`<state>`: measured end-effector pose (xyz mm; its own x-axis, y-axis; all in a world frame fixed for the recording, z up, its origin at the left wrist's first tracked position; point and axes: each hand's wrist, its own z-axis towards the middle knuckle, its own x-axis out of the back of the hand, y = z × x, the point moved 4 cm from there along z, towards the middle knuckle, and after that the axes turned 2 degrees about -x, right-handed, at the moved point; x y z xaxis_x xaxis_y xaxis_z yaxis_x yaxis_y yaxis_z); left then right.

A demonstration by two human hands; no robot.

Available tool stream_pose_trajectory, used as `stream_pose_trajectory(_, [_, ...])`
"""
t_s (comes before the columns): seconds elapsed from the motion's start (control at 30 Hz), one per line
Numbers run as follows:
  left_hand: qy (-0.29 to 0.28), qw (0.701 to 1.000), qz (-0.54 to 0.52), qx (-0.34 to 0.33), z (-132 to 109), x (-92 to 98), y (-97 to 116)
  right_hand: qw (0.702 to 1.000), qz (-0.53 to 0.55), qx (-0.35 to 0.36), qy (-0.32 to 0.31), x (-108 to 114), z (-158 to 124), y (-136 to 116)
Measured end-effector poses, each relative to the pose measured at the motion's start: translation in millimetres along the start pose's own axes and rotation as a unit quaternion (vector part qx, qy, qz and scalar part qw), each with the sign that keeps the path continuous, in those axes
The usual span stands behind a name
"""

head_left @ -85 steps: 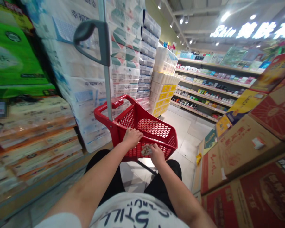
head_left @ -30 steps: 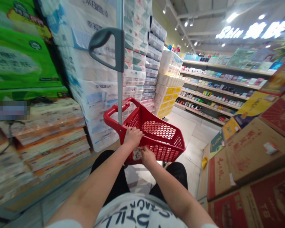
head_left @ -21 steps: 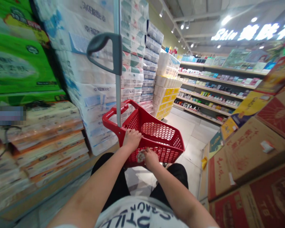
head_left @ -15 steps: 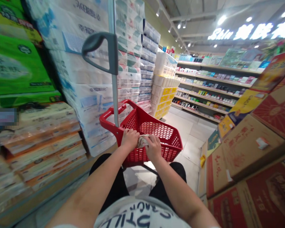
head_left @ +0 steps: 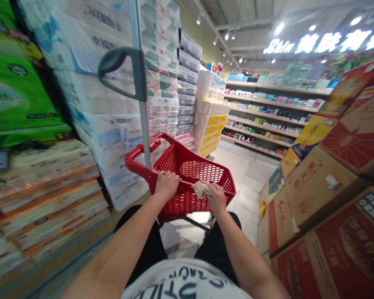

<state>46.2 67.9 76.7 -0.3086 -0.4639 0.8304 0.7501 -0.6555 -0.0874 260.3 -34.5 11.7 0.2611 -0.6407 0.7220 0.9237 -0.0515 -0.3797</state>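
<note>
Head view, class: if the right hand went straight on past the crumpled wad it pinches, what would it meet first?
The right hand would probably meet the red basket's far mesh wall first, though depth is unclear from this view.

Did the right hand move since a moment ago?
Yes. The right hand, with its crumpled paper, moved rightward along the red basket, farther from the left hand.

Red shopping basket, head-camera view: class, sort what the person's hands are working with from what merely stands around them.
In use: left hand gripping red basket rim; right hand holding crumpled pale wrapper.

Around: grey handle, stacked paper-roll packs, cardboard cartons, shop shelves.
</note>
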Motion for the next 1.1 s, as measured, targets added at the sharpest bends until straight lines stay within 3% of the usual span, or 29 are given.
stream_pose_trajectory(0.33, [-0.002,1.0,0.0,-0.002,-2,1.9,4,1.0,-0.005,0.017,0.005,3,7,1])
stream_pose_trajectory(0.47, [-0.011,1.0,-0.002,0.003,-1,0.6,4,0.999,-0.03,-0.024,0.018,6,15,3])
stream_pose_trajectory(0.53, [-0.015,1.0,-0.006,0.008,0,0.4,3,0.999,-0.025,-0.024,0.006,2,16,-5])
stream_pose_trajectory(0.73, [-0.012,1.0,-0.019,0.013,3,-0.6,2,0.995,-0.01,0.088,-0.036,-14,11,-53])
stream_pose_trajectory(0.87, [-0.005,1.0,-0.015,0.01,2,-2.1,3,0.994,-0.024,0.078,-0.075,-27,21,-68])
stream_pose_trajectory(1.0, [0.003,1.0,-0.015,0.001,1,-2.2,3,0.992,-0.011,0.094,-0.088,-29,26,-62])
stream_pose_trajectory(1.1, [0.001,1.0,-0.012,0.0,0,-2.2,3,0.992,-0.007,0.103,-0.069,-20,20,-40])
